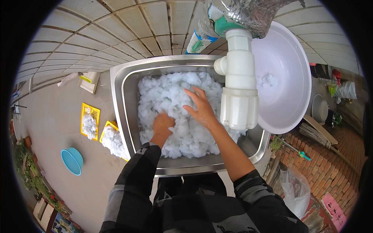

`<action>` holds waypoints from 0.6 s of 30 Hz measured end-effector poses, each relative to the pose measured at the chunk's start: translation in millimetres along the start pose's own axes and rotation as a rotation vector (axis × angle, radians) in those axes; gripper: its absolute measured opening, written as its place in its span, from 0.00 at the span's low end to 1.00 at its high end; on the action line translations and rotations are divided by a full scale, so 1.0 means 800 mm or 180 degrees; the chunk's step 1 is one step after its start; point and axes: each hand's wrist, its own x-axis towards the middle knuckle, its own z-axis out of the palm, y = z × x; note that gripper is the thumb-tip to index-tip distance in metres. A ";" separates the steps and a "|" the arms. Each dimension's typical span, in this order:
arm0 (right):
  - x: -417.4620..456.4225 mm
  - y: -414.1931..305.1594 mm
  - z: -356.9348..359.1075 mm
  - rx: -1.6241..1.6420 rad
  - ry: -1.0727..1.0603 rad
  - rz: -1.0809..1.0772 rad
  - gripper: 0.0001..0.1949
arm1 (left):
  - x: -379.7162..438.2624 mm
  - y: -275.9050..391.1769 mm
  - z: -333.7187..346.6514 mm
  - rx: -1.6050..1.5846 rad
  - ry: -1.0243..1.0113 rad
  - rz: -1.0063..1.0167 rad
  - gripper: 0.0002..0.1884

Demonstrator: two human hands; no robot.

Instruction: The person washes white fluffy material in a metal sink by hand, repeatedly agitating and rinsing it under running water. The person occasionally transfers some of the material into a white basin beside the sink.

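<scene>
Clumps of white fluffy fibre stuffing fill most of a stainless steel sink in front of me. My left hand reaches into the clumps at the left. Its fingers are buried, so whether they grip anything is hidden. Over the middle of the fibre, my right hand has its fingers spread and holds nothing. A white plastic faucet fitting hangs above the sink's right side and covers part of the fibre there.
A large white basin rests at the sink's right side with a small fibre tuft inside. Yellow baskets with white fibre and a blue basin stand on the floor at left. A tiled wall rises behind the sink.
</scene>
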 end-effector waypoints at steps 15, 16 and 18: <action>0.072 0.111 0.038 -0.1822 0.0592 0.0592 0.19 | -0.032 0.033 0.124 -0.0245 -0.0757 0.0438 0.19; 0.077 0.089 0.059 -0.1182 0.0545 0.0337 0.19 | -0.042 0.044 0.126 -0.0545 -0.0847 0.0246 0.19; 0.070 0.044 0.109 -0.0796 0.0398 0.0202 0.19 | -0.074 0.064 0.123 -0.0854 -0.0446 0.0643 0.21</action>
